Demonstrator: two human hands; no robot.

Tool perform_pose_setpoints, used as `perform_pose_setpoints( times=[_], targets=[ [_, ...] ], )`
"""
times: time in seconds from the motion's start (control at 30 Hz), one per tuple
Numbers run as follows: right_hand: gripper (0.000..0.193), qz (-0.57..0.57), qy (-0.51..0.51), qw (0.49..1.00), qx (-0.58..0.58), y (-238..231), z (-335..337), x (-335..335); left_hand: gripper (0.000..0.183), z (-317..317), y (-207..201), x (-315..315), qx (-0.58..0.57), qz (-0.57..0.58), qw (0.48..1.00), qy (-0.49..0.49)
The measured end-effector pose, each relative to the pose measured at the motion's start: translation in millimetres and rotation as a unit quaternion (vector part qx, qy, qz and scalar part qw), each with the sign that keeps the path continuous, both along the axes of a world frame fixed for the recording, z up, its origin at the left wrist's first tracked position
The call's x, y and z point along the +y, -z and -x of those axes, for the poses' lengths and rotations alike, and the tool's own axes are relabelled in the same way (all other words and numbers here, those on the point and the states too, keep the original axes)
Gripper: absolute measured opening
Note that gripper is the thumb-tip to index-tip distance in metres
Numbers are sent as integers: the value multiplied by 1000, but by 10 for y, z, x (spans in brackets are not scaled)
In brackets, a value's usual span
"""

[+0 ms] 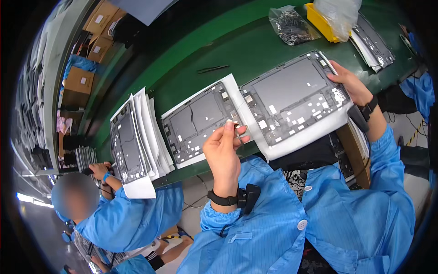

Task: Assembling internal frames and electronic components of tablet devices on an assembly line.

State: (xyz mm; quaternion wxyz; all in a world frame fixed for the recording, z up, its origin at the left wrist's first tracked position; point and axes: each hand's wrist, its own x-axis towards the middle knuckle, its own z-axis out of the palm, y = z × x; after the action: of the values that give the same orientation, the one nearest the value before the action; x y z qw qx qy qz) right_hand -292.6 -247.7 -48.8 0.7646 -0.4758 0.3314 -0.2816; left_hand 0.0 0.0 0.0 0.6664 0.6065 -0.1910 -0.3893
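In front of me lies a dark grey tablet housing (292,93) with white stickers and small cut-outs, tilted on a white sheet (315,130). My right hand (351,84) grips its right edge, thumb on top. Above the gap between this housing and a second one, my left hand (223,148) is closed in a pinch. Between its thumb and fingers is a small dark and gold-coloured bit, too small to name. The second grey housing (194,121), with a black cable across it, lies on white sheets just left of that hand.
A stack of housings with white sheets (148,137) stands farther left. Black tweezers (213,69) lie on the green table (246,55). Behind are a bag of small dark parts (292,25), a yellow bin (321,23) and another housing stack (372,43). A co-worker (132,219) sits at left.
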Motion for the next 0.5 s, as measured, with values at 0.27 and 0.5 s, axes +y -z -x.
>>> perform_pose_setpoints(
  times=[0.27, 0.5],
  targets=[
    [45, 146, -15, 964, 222, -27, -194, -148, 26, -23, -5, -2, 31, -9, 999, -4],
    [34, 478, 40, 737, 476, -111, -241, -68, 25, 73, 35, -258, 71, -15, 997, 12]
  ],
)
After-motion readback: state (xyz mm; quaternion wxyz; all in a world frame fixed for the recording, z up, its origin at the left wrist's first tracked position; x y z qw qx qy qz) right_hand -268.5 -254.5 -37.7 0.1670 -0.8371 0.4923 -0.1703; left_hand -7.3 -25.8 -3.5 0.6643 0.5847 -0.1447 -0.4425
